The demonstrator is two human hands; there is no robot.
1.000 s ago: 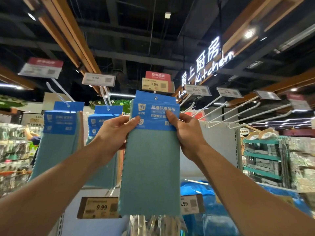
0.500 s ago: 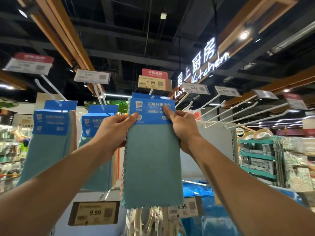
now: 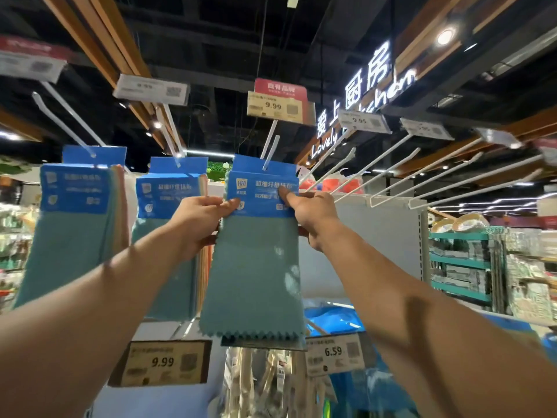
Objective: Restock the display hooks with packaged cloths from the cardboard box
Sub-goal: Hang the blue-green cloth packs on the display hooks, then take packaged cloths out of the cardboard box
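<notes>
A packaged teal cloth [image 3: 254,267] with a blue card header is held up in the middle of the view. My left hand [image 3: 200,220] pinches the header's left edge and my right hand [image 3: 310,211] pinches its right edge. The white display hook [image 3: 271,147] under the 9.99 price tag passes through the hole at the top of the header. Two more packs hang to the left, one pack [image 3: 167,236] partly behind my left hand and another pack [image 3: 75,218] further left. The cardboard box is out of view.
Several bare white hooks [image 3: 391,164] with price tags reach out to the right above a grey back panel [image 3: 376,236]. Lower price tags [image 3: 162,362] and hanging goods sit below. A shelf rack [image 3: 470,267] stands at the right.
The pack has risen and its header hole is now threaded on the hook under the 9.99 tag. Both hands moved up and forward with it.
</notes>
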